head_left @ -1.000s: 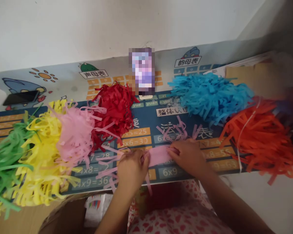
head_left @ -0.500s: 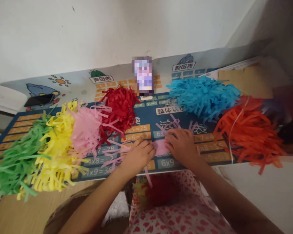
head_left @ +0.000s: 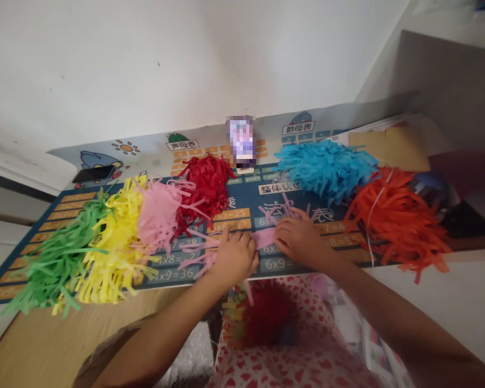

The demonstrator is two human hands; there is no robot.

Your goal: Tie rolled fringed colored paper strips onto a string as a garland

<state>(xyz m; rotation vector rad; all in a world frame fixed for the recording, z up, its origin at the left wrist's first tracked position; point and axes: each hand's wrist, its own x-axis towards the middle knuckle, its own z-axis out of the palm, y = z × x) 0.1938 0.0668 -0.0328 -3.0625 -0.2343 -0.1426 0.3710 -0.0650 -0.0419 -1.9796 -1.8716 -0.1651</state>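
A lilac-pink fringed paper [head_left: 264, 237] lies near the table's front edge, its middle an uncut band and its ends cut into thin strips. My left hand [head_left: 237, 255] is closed over the left part of the band, fingers curled down. On the right part, my right hand [head_left: 298, 238] grips it too, with strips poking out beyond the fingers. The band between both hands looks flat. My fingertips are partly hidden. One strip hangs over the table edge below my left hand. A pink fringed bundle [head_left: 159, 211] and a red one [head_left: 208, 186] lie left of my hands.
Green [head_left: 64, 253] and yellow [head_left: 115, 242] fringed bundles lie at the left, blue [head_left: 327, 166] and orange [head_left: 400, 218] ones at the right. A phone [head_left: 242, 141] leans at the back; a dark one [head_left: 94, 173] lies left. A printed mat [head_left: 242, 195] covers the table.
The camera view has shifted and tilted a little. My left hand's fingers are more curled, with one finger lifted. My right hand stays on the paper.
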